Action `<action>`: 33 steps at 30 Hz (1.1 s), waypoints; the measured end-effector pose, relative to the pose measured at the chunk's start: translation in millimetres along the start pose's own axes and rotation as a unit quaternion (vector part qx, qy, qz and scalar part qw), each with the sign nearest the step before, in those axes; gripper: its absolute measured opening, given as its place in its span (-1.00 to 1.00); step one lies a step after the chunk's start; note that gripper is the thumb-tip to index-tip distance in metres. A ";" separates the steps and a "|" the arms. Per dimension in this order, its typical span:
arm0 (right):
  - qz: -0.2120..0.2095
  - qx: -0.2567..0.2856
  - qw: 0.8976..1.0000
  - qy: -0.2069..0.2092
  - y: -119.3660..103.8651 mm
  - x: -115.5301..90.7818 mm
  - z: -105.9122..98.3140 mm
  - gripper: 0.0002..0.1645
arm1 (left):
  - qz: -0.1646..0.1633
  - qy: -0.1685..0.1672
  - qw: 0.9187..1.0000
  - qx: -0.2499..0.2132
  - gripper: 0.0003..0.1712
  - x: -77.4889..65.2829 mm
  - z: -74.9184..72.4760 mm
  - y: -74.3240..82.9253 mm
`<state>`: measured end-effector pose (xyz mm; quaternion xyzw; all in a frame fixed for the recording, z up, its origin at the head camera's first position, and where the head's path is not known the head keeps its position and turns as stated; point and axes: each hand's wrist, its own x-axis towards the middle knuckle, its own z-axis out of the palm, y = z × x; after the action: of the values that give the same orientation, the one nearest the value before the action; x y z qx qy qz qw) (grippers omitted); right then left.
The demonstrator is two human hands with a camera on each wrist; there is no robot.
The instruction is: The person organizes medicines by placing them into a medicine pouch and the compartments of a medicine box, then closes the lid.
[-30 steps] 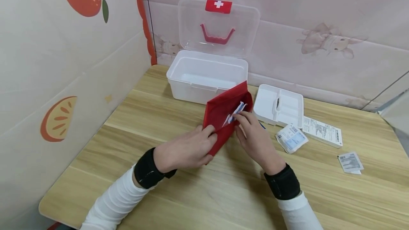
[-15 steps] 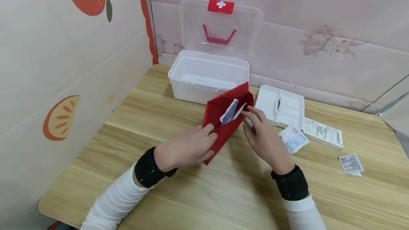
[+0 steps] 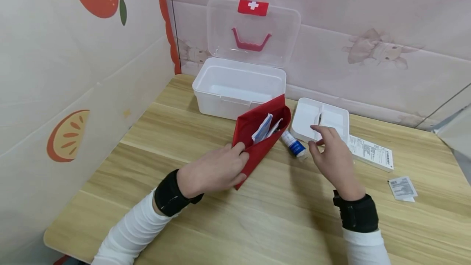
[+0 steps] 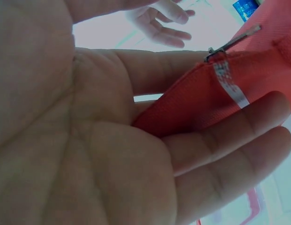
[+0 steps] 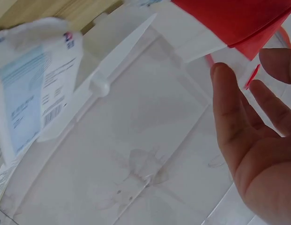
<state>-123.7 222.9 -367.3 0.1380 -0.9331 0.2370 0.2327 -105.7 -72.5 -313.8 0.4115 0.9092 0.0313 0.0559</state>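
A red zip pouch [image 3: 257, 154] leans with its mouth spread, and my left hand [image 3: 215, 170] grips its near edge. In the left wrist view the pouch's zip pull [image 4: 234, 43] shows past the fingers. Inside it stand blue-and-white packets [image 3: 262, 129], partly hidden. My right hand [image 3: 335, 160] is in the air right of the pouch, holding nothing, its thumb and fingers apart. Beneath that hand, a white-and-blue packet [image 5: 35, 89] shows in the right wrist view; the hand hides it in the head view. A blue-and-white cylinder [image 3: 293, 144] lies between pouch and right hand.
Behind the pouch stands a white plastic box [image 3: 220, 102], its clear lid [image 3: 220, 28] raised against the wall. A white divided tray [image 3: 303, 118] lies to the right, beside a flat white carton [image 3: 375, 153]. Small sachets [image 3: 402, 187] lie farther right.
My right hand has left the pouch's mouth and moved right, towards the tray and packet, uncovering the cylinder. Packets inside the pouch show more plainly. My left hand keeps its grip.
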 end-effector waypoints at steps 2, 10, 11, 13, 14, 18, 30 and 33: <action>0.011 -0.004 1.000 -0.003 4.2 -0.7 -2.3 -0.52 | 0.000 0.002 1.000 0.002 -0.55 -0.9 0.4 -0.1; 0.054 -0.017 0.998 -0.020 17.3 -2.3 -10.6 -0.51 | -0.003 0.001 1.000 0.005 -0.54 -2.7 1.0 0.6; 0.059 -0.019 0.998 -0.018 19.5 -2.3 -12.6 -0.52 | -0.004 0.001 1.000 0.006 -0.53 -2.7 0.7 0.7; 0.072 -0.023 0.997 -0.016 24.6 -2.7 -17.6 -0.53 | -0.007 -0.003 1.000 0.008 -0.52 -2.9 0.3 0.9; 0.079 -0.023 0.996 -0.014 27.1 -3.0 -20.4 -0.54 | -0.009 -0.005 1.000 0.010 -0.52 -3.0 0.2 1.0; 0.105 -0.027 0.994 -0.019 34.4 -4.2 -29.7 -0.57 | -0.011 -0.008 1.000 0.011 -0.51 -3.6 0.2 0.6; 0.046 -0.013 0.992 -0.118 17.1 -5.3 5.1 -0.65 | -0.008 -0.003 1.000 0.013 -0.51 -3.1 0.3 1.2; 0.042 -0.012 0.989 -0.144 12.4 -7.2 13.5 -0.63 | -0.010 -0.003 1.000 0.011 -0.51 -1.7 1.0 1.8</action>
<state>-127.1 227.7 -386.2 0.1286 -0.9645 0.2135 0.0877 -103.2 -72.5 -314.5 0.4028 0.9135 0.0200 0.0542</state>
